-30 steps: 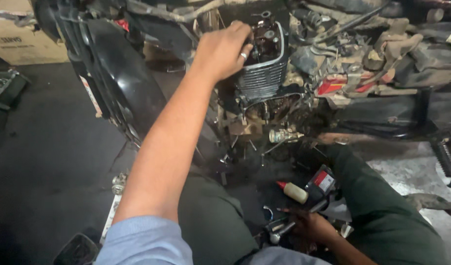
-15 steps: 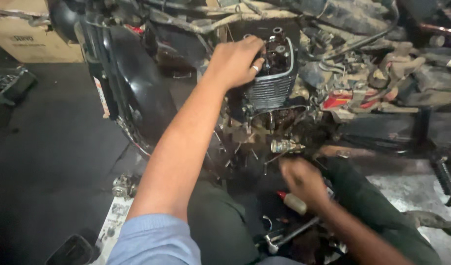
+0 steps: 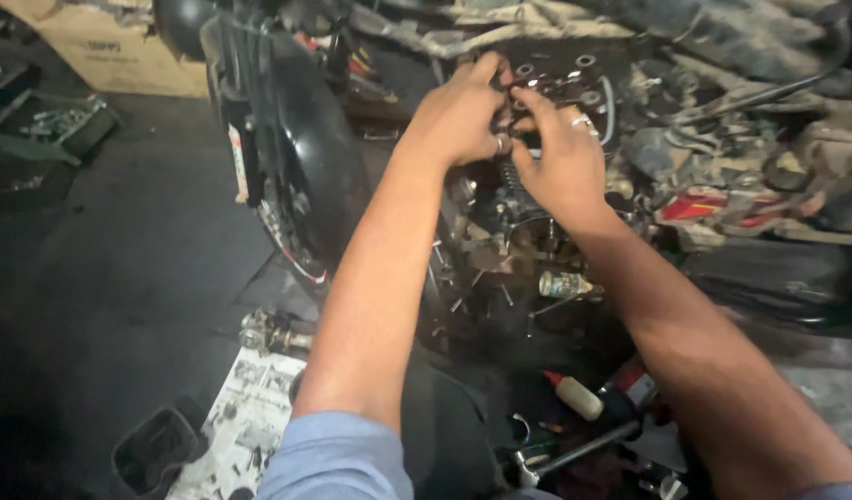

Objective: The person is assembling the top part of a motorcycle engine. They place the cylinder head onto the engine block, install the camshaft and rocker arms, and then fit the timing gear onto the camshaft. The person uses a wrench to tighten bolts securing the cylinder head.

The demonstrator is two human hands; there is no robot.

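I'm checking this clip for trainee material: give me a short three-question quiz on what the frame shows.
1. True or false: both hands meet on the finned engine block.
2. Which hand wears a ring on a finger? A) left hand only B) right hand only C) both
3. Fill in: the small bottle lying on the floor near the right forearm has a ____ tip.

Key: 1 true; 2 C; 3 red.
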